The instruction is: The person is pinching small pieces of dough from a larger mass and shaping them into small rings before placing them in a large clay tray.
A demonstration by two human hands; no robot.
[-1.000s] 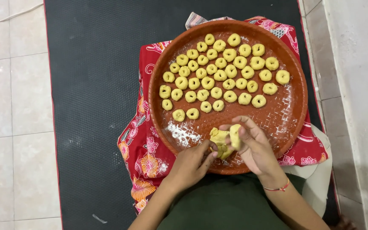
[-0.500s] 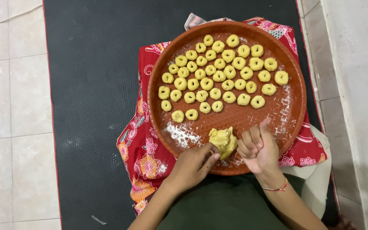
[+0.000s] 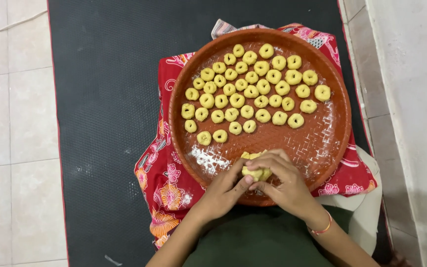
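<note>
Yellow dough lump (image 3: 256, 172) — irregular, soft-looking, at near edge of round brown tray (image 3: 333, 143), half-covered.

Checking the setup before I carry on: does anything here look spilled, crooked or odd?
Only a little: white flour is scattered on the tray near the left hand. The dough rings lie in tidy rows; both hands hold the dough lump.

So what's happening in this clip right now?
A person works a lump of yellow dough between the left hand and right hand, at the near edge of a round brown tray. Rows of small dough rings fill the tray's far half. The tray sits on a red patterned cloth over a black mat.
</note>
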